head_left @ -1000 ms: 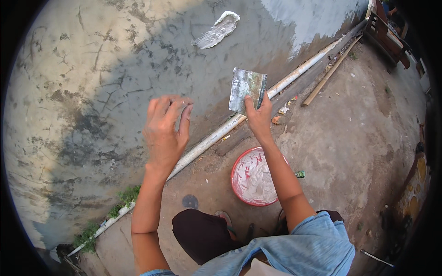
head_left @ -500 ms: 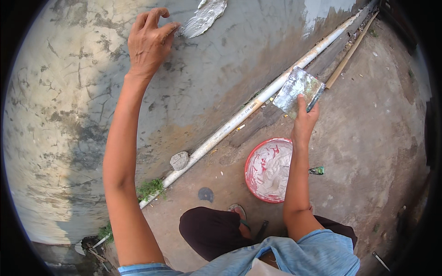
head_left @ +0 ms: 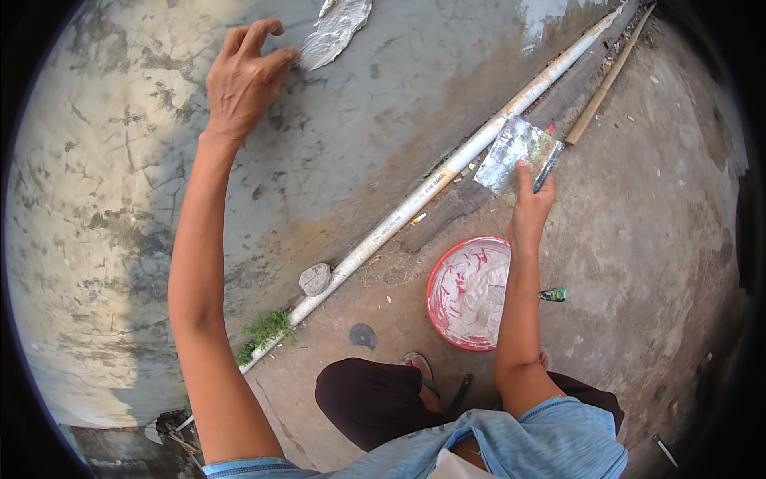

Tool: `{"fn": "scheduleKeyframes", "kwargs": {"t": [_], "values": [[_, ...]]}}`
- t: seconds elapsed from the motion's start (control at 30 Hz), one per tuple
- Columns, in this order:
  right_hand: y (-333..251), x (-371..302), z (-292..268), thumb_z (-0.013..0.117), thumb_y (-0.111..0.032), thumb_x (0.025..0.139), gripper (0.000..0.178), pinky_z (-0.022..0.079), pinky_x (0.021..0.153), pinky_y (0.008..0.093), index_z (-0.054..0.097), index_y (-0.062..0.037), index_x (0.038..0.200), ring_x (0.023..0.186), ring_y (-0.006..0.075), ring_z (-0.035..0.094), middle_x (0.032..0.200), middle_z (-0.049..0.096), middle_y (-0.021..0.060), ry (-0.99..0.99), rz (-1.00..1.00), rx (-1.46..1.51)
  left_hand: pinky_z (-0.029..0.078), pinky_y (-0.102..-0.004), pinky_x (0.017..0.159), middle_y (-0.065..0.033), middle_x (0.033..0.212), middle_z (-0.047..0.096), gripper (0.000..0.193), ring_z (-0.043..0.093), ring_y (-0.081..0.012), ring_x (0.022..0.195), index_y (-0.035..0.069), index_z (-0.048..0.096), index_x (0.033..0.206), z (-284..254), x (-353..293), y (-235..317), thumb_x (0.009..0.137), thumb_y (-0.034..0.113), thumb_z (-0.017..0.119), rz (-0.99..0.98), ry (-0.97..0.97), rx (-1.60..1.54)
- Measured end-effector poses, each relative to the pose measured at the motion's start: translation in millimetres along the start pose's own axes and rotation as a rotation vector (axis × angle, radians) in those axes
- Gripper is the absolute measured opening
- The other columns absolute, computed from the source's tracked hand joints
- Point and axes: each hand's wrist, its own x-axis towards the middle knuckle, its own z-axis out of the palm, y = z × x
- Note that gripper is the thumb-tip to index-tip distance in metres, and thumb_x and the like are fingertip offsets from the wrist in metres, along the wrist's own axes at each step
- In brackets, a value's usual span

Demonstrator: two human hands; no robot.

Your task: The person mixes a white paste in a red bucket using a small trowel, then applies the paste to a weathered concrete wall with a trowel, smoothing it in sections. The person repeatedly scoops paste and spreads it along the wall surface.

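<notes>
My left hand (head_left: 243,84) is raised at the wall (head_left: 335,152), its fingers bent and apart, with a gap between index finger and thumb. Nothing shows in it. The thumb tip is at the lower end of a thick smear of white putty (head_left: 339,30). My right hand (head_left: 531,209) grips a flat, wide putty scraper (head_left: 511,156) by its dark edge, thumb on top. Its metal blade is streaked with white. Below, partly behind my right forearm, stands a round red tub (head_left: 432,307) with whitish putty (head_left: 479,299) spread inside.
A white pipe (head_left: 399,214) runs along the wall's foot, with a grey stone (head_left: 315,279) and a green plant (head_left: 267,327) beside it. A wooden stick (head_left: 610,80) lies at upper right. On the ground are a dark disc (head_left: 362,335) and a green packet (head_left: 552,294).
The whole view has shifted slightly. My left hand has kept its place by the putty smear, and my right hand still holds the scraper at nearly the same angle.
</notes>
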Motion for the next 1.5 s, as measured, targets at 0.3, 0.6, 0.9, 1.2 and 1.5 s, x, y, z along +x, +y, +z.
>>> {"fn": "scheduleKeyframes", "kwargs": {"t": [0.3, 0.6, 0.9, 1.2, 1.5], "values": [[3.5, -3.0, -0.4, 0.063, -0.016, 0.096, 0.027, 0.045, 0.086, 0.0308, 0.061, 0.0039, 0.113, 0.093, 0.0147, 0.059, 0.105, 0.066, 0.0095, -0.004, 0.048, 0.002, 0.052, -0.0302, 0.078, 0.0062, 0.116, 0.055, 0.013, 0.054, -0.0166, 0.102, 0.013, 0.066, 0.090, 0.9, 4.9, 4.1, 0.080, 0.013, 0.073, 0.046, -0.062, 0.003], [1.6, 1.2, -5.4, 0.061, -0.021, 0.097, 0.031, 0.044, 0.088, 0.0314, 0.060, 0.0042, 0.116, 0.095, 0.0157, 0.058, 0.107, 0.065, 0.0096, -0.006, 0.041, -0.018, 0.045, -0.0372, 0.087, -0.0037, 0.112, 0.057, 0.016, 0.053, -0.0263, 0.102, 0.006, 0.060, 0.090, -55.7, -47.3, 20.5, 0.082, 0.013, 0.073, -0.125, -0.264, -0.160], [-2.7, -2.9, 33.1, 0.062, -0.024, 0.099, 0.031, 0.044, 0.086, 0.0273, 0.064, -0.0002, 0.119, 0.093, 0.0096, 0.057, 0.105, 0.067, 0.0030, -0.172, 0.068, 0.146, 0.042, -0.0350, 0.074, -0.0031, 0.086, 0.060, 0.018, 0.055, -0.0234, 0.084, 0.007, 0.059, 0.082, -80.3, -30.4, 29.1, 0.077, 0.010, 0.076, -0.215, -0.255, -0.281], [-64.6, 55.3, 185.0, 0.054, -0.016, 0.100, 0.030, 0.049, 0.089, 0.0366, 0.063, -0.0012, 0.124, 0.100, 0.0271, 0.065, 0.114, 0.068, 0.0137, -0.184, -0.475, -0.065, 0.051, -0.0428, 0.072, -0.0145, 0.085, 0.069, 0.028, 0.066, -0.0343, 0.088, 0.001, 0.066, 0.089, -159.9, -140.7, 192.4, 0.076, 0.022, 0.079, -0.694, -0.991, -0.835], [-51.3, 52.8, 223.6, 0.054, -0.002, 0.095, 0.035, 0.049, 0.092, 0.0355, 0.064, -0.0101, 0.128, 0.109, 0.0289, 0.065, 0.120, 0.067, 0.0124, -0.167, -0.732, -0.086, 0.052, -0.0419, 0.080, -0.0172, 0.099, 0.067, 0.050, 0.065, -0.0340, 0.097, 0.000, 0.062, 0.113, -157.5, -163.3, 227.5, 0.079, 0.033, 0.077, -0.511, -0.996, -0.955]]}}
